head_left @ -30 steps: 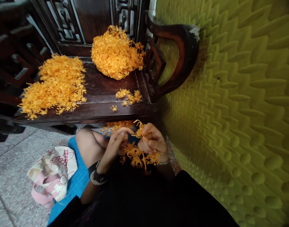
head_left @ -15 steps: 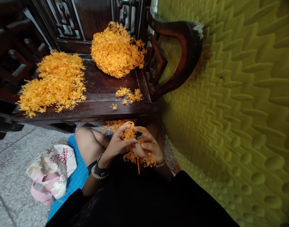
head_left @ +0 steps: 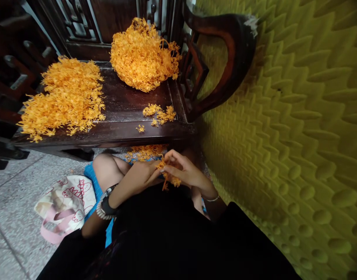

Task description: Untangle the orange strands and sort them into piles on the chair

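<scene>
My left hand (head_left: 142, 175), with a watch and a beaded bracelet at the wrist, is turned back upward. Its fingers close at the edge of a small bunch of spidery orange plastic pieces (head_left: 175, 180), though its fingertips are partly hidden. From the other side my right hand (head_left: 186, 170) pinches the same bunch between thumb and fingers. Both hands meet above my lap, just in front of the wooden bench (head_left: 126, 130). A few orange strands hang below the fingers.
On the bench lie a spread heap of orange pieces (head_left: 64, 97), a rounded heap (head_left: 142, 56) and a few loose ones (head_left: 163, 114). More orange pieces (head_left: 146, 152) are under it. A cloth bag (head_left: 69, 202) stands left. A yellow textured wall (head_left: 283, 128) rises right.
My left hand has rolled over, back now upward. My right hand has opened out somewhat from its tight curl and its wrist has moved right. Less of the orange bunch shows.
</scene>
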Demonstrator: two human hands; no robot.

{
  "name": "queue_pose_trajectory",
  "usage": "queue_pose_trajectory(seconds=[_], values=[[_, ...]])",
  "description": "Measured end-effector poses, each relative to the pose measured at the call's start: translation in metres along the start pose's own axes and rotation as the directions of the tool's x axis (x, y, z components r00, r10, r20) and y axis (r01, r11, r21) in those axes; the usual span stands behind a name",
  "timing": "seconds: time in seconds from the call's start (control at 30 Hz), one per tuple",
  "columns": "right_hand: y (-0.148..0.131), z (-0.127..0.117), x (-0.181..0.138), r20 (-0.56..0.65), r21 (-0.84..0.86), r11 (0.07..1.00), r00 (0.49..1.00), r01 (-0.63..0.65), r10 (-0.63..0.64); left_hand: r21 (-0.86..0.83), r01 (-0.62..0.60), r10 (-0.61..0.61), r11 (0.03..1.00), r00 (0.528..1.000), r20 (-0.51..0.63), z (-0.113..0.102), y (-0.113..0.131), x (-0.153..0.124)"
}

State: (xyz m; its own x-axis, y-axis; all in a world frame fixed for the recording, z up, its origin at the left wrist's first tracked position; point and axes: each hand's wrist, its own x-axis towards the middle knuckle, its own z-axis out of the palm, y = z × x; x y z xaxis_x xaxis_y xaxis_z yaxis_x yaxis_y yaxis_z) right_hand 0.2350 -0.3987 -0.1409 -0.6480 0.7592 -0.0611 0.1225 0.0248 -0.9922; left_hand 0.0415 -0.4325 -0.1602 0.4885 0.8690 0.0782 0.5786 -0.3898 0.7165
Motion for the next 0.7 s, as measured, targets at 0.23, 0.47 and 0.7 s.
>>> queue_pose_trajectory(seconds=[0.23, 0.47, 0.7], values=[[-0.008, 0.005, 0.004, 0.049, -0.366, 0.922, 0.992, 0.127, -0.117, -0.225, 0.103, -0.133, 0.969, 0.984, -0.122, 0.001, -0.003, -0.008], [-0.015, 0.007, 0.013, 0.038, -0.420, 0.894, 0.987, 0.157, -0.155, -0.527, 0.157, -0.235, 0.835, 0.968, -0.084, -0.003, -0.003, -0.015], [-0.028, 0.014, 0.005, 0.085, 0.003, 1.000, 0.996, 0.023, -0.023, -0.649, 0.153, -0.204, 0.745, 0.979, -0.003, -0.009, 0.012, -0.026]])
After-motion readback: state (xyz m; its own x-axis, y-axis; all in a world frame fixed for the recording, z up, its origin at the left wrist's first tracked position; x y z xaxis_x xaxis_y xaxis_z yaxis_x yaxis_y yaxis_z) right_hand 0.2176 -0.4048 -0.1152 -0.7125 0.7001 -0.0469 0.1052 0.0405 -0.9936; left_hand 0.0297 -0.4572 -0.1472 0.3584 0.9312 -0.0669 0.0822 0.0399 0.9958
